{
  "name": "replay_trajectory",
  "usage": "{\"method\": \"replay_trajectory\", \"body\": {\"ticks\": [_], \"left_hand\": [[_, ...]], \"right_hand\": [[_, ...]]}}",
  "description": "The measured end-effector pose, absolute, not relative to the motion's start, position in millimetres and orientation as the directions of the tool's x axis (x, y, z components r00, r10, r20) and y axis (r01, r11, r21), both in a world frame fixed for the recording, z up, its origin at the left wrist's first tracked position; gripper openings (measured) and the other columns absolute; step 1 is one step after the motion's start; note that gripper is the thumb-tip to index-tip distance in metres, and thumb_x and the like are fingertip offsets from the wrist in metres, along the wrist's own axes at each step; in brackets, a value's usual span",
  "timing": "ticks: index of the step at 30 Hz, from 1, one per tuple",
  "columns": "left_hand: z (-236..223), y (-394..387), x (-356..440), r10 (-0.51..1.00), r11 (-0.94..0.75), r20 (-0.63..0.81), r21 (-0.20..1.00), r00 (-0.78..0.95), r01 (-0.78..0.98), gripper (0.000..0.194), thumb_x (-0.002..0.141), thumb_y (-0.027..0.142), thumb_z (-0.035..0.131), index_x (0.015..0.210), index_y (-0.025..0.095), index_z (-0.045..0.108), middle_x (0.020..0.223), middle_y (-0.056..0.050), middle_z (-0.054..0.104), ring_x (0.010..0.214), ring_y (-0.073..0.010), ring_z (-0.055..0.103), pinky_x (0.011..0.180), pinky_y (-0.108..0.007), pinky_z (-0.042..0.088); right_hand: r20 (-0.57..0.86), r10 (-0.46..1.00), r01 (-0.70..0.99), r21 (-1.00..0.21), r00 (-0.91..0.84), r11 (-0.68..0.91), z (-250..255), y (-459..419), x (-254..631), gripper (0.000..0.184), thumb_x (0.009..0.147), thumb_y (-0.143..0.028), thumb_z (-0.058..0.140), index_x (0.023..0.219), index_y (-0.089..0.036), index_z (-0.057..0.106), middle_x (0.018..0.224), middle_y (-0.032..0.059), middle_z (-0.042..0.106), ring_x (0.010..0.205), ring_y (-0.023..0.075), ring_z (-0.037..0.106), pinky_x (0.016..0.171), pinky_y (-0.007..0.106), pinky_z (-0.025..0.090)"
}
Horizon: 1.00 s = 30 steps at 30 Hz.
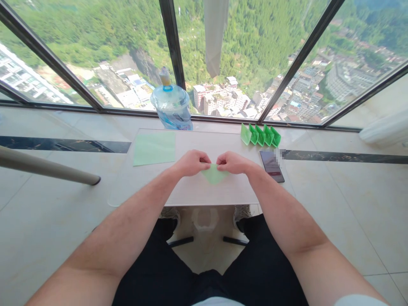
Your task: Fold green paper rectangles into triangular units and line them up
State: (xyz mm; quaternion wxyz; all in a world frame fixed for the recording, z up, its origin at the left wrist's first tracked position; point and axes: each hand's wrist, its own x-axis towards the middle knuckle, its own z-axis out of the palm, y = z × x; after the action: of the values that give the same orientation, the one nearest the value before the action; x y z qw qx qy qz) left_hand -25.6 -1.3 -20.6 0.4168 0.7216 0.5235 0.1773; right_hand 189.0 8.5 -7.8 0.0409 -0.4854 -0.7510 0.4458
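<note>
A pale green sheet of paper (pixel 214 175), folded to a downward point, is pinched between both hands just above the low white table (pixel 188 193). My left hand (pixel 195 162) grips its upper left edge with thumb and fingers pressed together. On the upper right edge, my right hand (pixel 233 162) pinches in the same way, a small gap from the left. Part of the paper is hidden behind the fingers. To the left lies a flat stack of light green paper (pixel 154 148). Several folded green paper pieces (pixel 260 135) stand in a row at the table's far right corner.
A dark phone (pixel 272 165) lies near the table's right edge. Behind the table, against the window frame, stands a large clear blue water bottle (pixel 172 106). A beige pole (pixel 47 165) slants across the tiled floor at left.
</note>
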Motion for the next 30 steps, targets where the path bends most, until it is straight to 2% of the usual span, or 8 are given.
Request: {"method": "replay_trajectory", "body": {"ticks": [9,13,17,22,30], "left_hand": [[-29,2,-28,0.915,-0.23,-0.176,0.514,0.363,0.827,0.014,0.076,0.023,0.062,0.08,0.019,0.074,0.076,-0.002,0.073,0.071,-0.0178,0.064,0.066,-0.027,0.046],[-33,5,-33,0.926,-0.241,-0.166,0.438,0.341,0.866,0.016,0.076,0.021,0.06,0.081,0.02,0.075,0.079,-0.003,0.074,0.075,-0.0188,0.065,0.071,-0.028,0.048],[-38,8,-38,0.931,-0.28,-0.099,0.427,0.352,0.86,0.018,0.074,0.019,0.059,0.081,0.02,0.075,0.085,-0.004,0.074,0.08,-0.0198,0.066,0.076,-0.029,0.049],[-47,9,-43,0.923,-0.336,-0.013,0.458,0.384,0.823,0.017,0.073,0.02,0.058,0.079,0.02,0.074,0.082,-0.004,0.071,0.08,-0.0199,0.064,0.077,-0.03,0.05],[-54,6,-57,0.909,-0.392,0.098,0.525,0.404,0.755,0.023,0.078,0.021,0.053,0.078,0.021,0.076,0.083,-0.005,0.071,0.085,-0.0217,0.065,0.086,-0.034,0.051]], "right_hand": [[-0.281,0.844,0.814,-0.516,-0.456,0.268,-23,13,182,0.012,0.081,-0.025,0.065,0.078,-0.017,0.073,0.072,0.0003,0.068,0.065,0.0115,0.053,0.059,0.023,0.035],[-0.261,0.857,0.815,-0.514,-0.445,0.267,-28,17,189,0.012,0.079,-0.017,0.063,0.083,-0.017,0.075,0.077,0.0007,0.072,0.069,0.012,0.057,0.062,0.022,0.038],[-0.167,0.889,0.816,-0.496,-0.427,0.298,-34,16,194,0.013,0.079,-0.016,0.062,0.085,-0.019,0.074,0.081,0.0007,0.072,0.072,0.0135,0.059,0.066,0.023,0.039],[0.035,0.874,0.775,-0.447,-0.484,0.447,-44,9,188,0.014,0.08,-0.017,0.063,0.089,-0.019,0.074,0.089,0.0046,0.07,0.09,0.0195,0.06,0.082,0.029,0.042],[0.142,0.861,0.723,-0.487,-0.488,0.49,-60,2,181,0.013,0.087,-0.017,0.064,0.091,-0.021,0.076,0.092,0.0065,0.072,0.092,0.0217,0.06,0.089,0.034,0.042]]}}
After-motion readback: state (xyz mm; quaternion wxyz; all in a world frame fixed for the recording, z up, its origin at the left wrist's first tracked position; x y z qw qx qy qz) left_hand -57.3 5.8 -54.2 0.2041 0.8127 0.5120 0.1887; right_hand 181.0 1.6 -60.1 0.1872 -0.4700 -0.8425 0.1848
